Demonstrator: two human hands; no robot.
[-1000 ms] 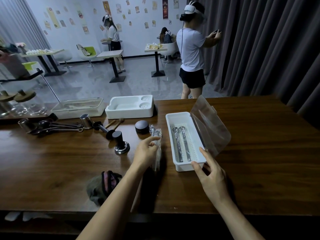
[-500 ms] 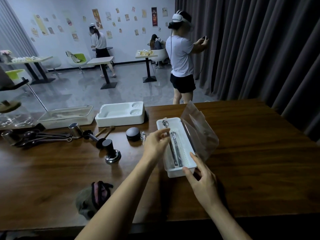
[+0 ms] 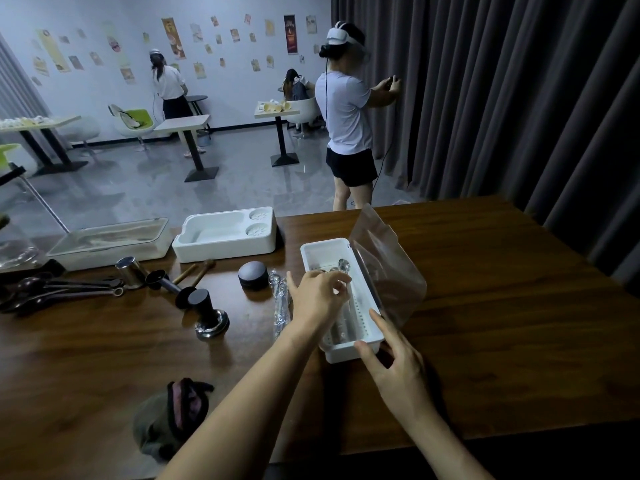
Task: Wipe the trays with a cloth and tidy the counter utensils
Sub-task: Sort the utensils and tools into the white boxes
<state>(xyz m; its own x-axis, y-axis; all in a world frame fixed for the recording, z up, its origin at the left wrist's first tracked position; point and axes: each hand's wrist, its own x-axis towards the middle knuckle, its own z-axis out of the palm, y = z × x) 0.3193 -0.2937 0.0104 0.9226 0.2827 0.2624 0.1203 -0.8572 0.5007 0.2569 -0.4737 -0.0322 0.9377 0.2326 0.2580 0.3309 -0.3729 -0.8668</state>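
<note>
**Two hands at one open cutlery box on a wooden worktop**

One narrow white cutlery box [image 3: 325, 247] stands at frame centre on the worktop [image 3: 502, 306], its single clear lid [image 3: 388, 271] raised at its right side. The left hand [image 3: 317, 296] hovers over the box interior with fingers curled and thumb and forefinger drawn together. Whether they grip a utensil cannot be told. One spoon bowl [image 3: 343, 264] shows just above the fingertips.

The right hand [image 3: 398, 365] is spread, with its thumb against the box's near end and its forefinger lying along the right rim; it grips nothing.

One plastic-wrapped utensil [image 3: 280, 306] lies just left of the box.

Two trays sit at the worktop's far edge, left of centre: one moulded tray [image 3: 214, 237] with two round recesses, and one lidded tray [image 3: 110, 242] further left.

One crumpled dark cloth [image 3: 166, 420] lies at lower left, well apart from both trays.

Between the trays and the cloth are one tamper [image 3: 206, 311], one dark round puck [image 3: 252, 275], one metal cup [image 3: 129, 271], two wooden handles [image 3: 194, 271] and a cluster of dark spoons [image 3: 52, 289].

Three people [image 3: 346, 116] occupy the room behind.
</note>
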